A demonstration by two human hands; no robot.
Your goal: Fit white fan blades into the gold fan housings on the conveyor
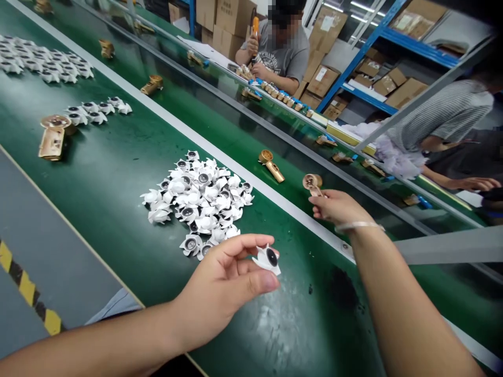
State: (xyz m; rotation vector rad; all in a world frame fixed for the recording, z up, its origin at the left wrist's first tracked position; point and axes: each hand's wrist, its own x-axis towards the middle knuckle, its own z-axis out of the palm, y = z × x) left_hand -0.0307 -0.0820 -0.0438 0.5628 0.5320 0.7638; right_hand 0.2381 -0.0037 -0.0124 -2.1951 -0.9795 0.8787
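Head view: I find the left hand (226,285) above the near edge of the desk (129,209), thumb and fingertips closed on a small white fan wheel (261,260), its dark round hub facing up and to the right. I find the right hand (341,208) extended past the white strip (220,163), closed on the handle end of a gold housing (312,181), whose round cup points away from the wrist. A pale bracelet (359,226) sits on the right wrist. Just beyond the left hand I note a heaped pile of white fan wheels (202,193), lying at mixed angles, some hub up. On the far side of the strip, near the right hand but apart from it, a second gold housing (271,166) lies on the green belt (231,118). At the left of the desk another gold housing (52,141) lies just beside a short cluster of fan wheels (92,112); a larger group of them (43,60) is spread farther back. Across the line I observe a co-worker in a grey shirt (291,55) holding an orange tool (255,26), and at the right a person in a striped top (436,112).
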